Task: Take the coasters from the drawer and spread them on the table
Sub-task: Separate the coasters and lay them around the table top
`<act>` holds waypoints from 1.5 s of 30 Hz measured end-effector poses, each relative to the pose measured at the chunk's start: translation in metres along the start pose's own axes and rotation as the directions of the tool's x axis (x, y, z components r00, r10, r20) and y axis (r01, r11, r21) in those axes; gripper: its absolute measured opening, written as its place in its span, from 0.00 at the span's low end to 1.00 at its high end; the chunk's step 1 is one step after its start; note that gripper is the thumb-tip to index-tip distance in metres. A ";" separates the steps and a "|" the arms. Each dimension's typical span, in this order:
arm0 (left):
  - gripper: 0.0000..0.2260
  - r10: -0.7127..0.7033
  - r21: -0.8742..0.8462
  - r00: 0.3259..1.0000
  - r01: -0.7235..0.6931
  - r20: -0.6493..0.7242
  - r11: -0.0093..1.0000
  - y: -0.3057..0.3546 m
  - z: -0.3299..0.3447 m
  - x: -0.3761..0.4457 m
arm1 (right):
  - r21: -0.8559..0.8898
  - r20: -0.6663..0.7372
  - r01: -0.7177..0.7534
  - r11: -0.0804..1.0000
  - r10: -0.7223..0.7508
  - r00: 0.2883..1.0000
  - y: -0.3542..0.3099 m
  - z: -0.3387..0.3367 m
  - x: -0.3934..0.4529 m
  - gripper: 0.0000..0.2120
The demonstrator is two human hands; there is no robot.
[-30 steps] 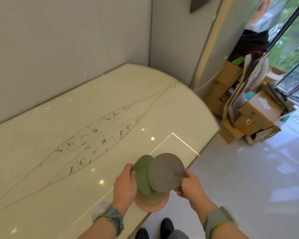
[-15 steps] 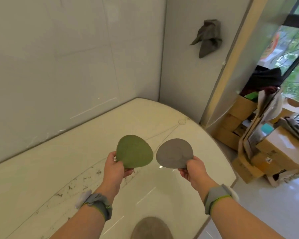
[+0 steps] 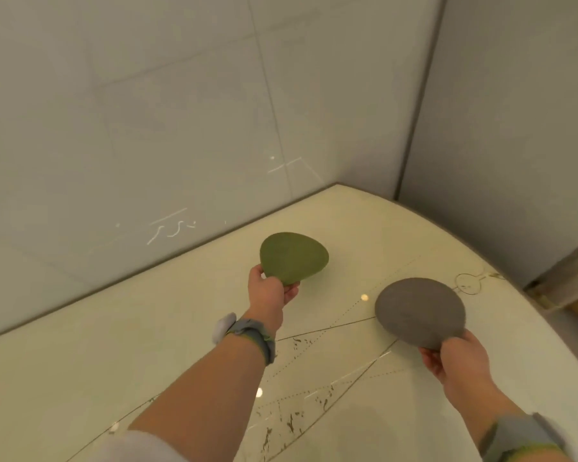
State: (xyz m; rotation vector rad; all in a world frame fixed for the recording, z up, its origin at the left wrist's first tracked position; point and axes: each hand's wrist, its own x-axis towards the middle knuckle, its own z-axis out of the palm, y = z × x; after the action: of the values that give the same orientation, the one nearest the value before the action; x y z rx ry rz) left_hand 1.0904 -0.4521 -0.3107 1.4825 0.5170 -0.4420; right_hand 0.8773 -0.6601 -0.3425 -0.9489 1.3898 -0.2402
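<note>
My left hand (image 3: 270, 290) pinches the near edge of a round green coaster (image 3: 292, 257), reached far out over the glossy cream table (image 3: 80, 361) near its back wall side. The green coaster hangs low over the surface; whether it touches I cannot tell. My right hand (image 3: 461, 358) grips the near rim of a round grey coaster (image 3: 419, 311), held above the table's right part. The two coasters are well apart. The drawer is out of view.
Grey tiled walls (image 3: 147, 111) close the table's back and form a corner at the far right. The table's curved right edge (image 3: 531, 291) runs by a doorway frame. Thin dark line patterns cross the tabletop.
Both arms have stretched forward and apart: the green coaster went toward the back wall, the grey one to the right. My view tilted up, so the coaster lying near the front edge left the frame.
</note>
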 end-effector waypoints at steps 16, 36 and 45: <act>0.25 -0.061 0.029 0.993 0.064 -0.105 0.998 -0.030 0.018 0.066 | -0.147 -0.127 0.032 0.989 -0.051 0.991 0.023 0.004 0.004 0.17; 0.19 -0.045 0.332 0.999 0.044 -0.004 0.942 -0.209 -0.266 -0.236 | -0.679 0.344 0.387 0.624 -0.196 0.918 0.240 -0.083 -0.221 0.14; 0.19 0.064 0.634 0.996 -0.012 -0.060 0.773 -0.307 -0.319 -0.336 | -0.803 0.568 0.594 0.043 -0.247 0.785 0.308 -0.113 -0.247 0.33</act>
State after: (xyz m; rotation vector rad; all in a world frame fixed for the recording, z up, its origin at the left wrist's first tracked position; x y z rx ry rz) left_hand 0.6223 -0.1593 -0.3730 2.1715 0.4122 -0.5606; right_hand 0.6049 -0.3532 -0.3633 -2.4565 0.7738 0.4628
